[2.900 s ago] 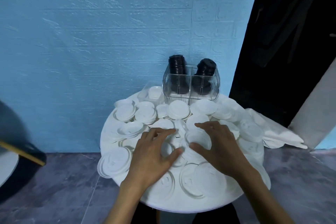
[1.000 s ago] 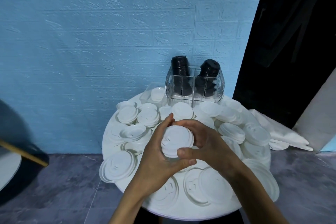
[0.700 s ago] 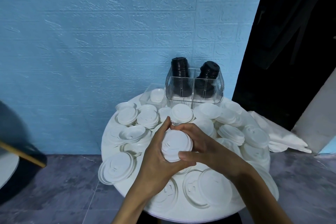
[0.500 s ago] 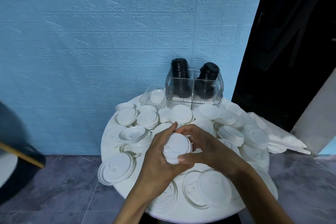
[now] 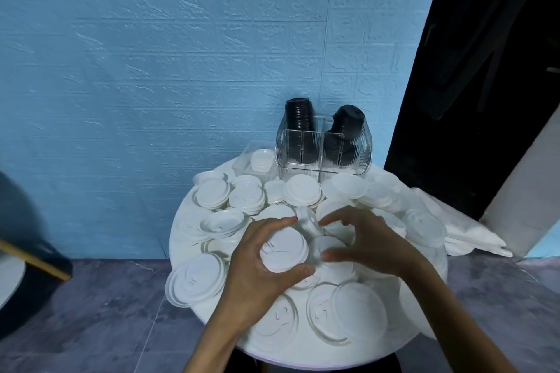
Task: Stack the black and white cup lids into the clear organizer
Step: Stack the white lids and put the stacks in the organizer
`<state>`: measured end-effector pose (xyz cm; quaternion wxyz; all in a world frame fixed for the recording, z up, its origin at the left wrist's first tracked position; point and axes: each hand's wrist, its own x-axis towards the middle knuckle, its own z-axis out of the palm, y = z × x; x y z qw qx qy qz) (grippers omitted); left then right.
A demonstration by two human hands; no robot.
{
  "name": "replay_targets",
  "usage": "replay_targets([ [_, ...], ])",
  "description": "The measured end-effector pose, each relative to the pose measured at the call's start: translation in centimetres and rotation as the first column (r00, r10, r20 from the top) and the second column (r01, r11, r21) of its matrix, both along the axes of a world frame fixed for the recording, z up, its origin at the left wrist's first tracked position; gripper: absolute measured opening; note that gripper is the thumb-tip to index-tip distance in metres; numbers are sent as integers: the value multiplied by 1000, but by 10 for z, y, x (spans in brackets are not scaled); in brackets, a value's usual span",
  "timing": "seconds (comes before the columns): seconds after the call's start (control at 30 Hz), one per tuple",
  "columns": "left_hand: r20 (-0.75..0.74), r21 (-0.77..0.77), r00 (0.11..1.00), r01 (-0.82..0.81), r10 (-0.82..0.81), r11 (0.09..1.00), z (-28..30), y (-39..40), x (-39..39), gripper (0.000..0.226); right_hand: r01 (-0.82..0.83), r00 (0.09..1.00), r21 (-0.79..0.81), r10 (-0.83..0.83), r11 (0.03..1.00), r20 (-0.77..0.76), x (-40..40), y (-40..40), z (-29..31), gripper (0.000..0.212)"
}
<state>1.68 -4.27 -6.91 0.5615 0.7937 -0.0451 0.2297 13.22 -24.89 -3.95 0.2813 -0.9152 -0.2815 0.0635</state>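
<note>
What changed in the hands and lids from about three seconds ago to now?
Both hands lifted a small stack of white lids off the table. The left hand now grips it alone; the right hand has let go and reaches over other lids. The organizer and its black lids stayed put.

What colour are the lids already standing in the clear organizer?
Black: two stacks of black lids stand in the clear organizer, one per compartment, seen in the head view.
</note>
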Motion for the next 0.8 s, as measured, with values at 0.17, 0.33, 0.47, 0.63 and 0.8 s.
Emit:
replay_targets([
  [0.17, 19, -17, 999, -36, 36, 999, -3, 2, 2, 55, -85, 996, -217, 85, 973, -13, -2, 5, -9, 79],
  [0.33, 21, -3, 997, -80, 81, 997, -7, 2, 7, 60, -102, 994, -233, 106, 967, 5, -7, 7, -8, 85],
  [0.47, 5, -7, 995, -100, 100, 995, -9, 3, 13, 66, -131, 990, -218, 138, 967, 21, -11, 1, -10, 99],
  [0.63, 39, -23, 990, -133, 133, 991, -6, 0, 14, 48, -101, 992, -183, 113, 978, 54, -9, 2, -15, 84],
  [0.8, 84, -20, 980, -178, 179, 984, 0, 0, 10, 55, -10, 998, 37, 7, 999, 65, -8, -9, 4, 80],
])
